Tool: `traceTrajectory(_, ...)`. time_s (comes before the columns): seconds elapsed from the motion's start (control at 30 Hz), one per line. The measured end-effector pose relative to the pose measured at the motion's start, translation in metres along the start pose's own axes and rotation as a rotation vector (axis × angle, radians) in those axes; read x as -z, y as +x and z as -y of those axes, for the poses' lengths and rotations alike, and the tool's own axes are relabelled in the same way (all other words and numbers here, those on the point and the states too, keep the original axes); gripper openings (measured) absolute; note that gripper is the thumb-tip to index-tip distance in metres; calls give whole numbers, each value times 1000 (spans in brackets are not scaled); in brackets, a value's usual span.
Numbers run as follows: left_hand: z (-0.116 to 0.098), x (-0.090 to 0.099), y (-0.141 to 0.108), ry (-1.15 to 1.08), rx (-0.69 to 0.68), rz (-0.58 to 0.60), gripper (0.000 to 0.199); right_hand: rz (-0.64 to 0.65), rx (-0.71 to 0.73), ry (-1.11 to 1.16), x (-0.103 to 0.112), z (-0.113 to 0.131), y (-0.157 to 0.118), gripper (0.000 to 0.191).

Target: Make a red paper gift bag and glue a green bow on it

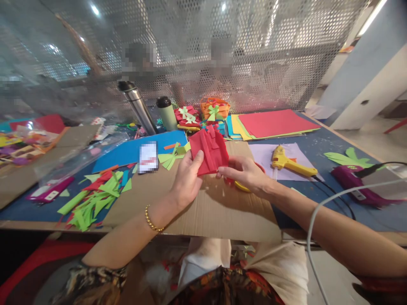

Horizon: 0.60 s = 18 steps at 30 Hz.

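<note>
Red folded piece held over cardboard, its underside hidden

The left hand (188, 180) has its thumb laid on the front of the red folded piece (208, 152), which is gripped near its lower left edge; the other fingers go behind and cannot be seen. The right hand (243, 173) is partly curled, thumb and fingertips brought close together at the piece's lower right corner; whether they pinch it or only touch it, I cannot tell. The piece is raised above the cardboard (203, 216), folded strips showing on its face and its back out of sight.

Beneath the right hand, a yellow loop (242, 187) shows only in part, so what it belongs to is unclear. A yellow glue gun (291, 163) lies on a lilac sheet (263, 154), its cord passing out of sight behind the right forearm. The white slab (148, 156) left of the hands is blurred by pixels. Green scraps (95, 197) overlap too much to count. The right frame edge cuts off a purple device (359, 186)
</note>
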<state>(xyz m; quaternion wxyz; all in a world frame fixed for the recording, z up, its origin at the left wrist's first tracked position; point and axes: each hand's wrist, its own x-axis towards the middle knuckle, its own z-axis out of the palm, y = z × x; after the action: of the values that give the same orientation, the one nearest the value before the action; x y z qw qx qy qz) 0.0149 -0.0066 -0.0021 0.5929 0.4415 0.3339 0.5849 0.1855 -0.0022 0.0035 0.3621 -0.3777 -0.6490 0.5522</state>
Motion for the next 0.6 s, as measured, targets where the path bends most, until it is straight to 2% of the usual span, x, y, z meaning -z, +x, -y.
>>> traceTrajectory(0.1,3,-3,-3,11,7,59,55,-66,-13,25,0,-3,2,47)
traceTrajectory(0.2,0,2,-2,74,-18,130,58,-88,16,23,9,-5,5,47)
traceTrajectory(0.27,-10,12,4,195,-119,68,54,-70,39,-5,19,-3,7,41)
traceTrajectory(0.33,-26,23,12,397,-317,-93,48,-29,41,-35,29,0,9,35)
traceTrajectory(0.4,-46,31,20,610,-456,-131,52,39,30,-90,37,3,9,29)
traceTrajectory(0.43,-56,32,23,710,-481,-78,53,81,25,-128,41,5,8,26)
traceTrajectory(0.53,-76,21,27,980,-394,222,61,232,2,-253,46,9,4,23)
traceTrajectory(0.6,-78,7,28,1070,-296,389,50,323,10,-324,47,11,1,21)
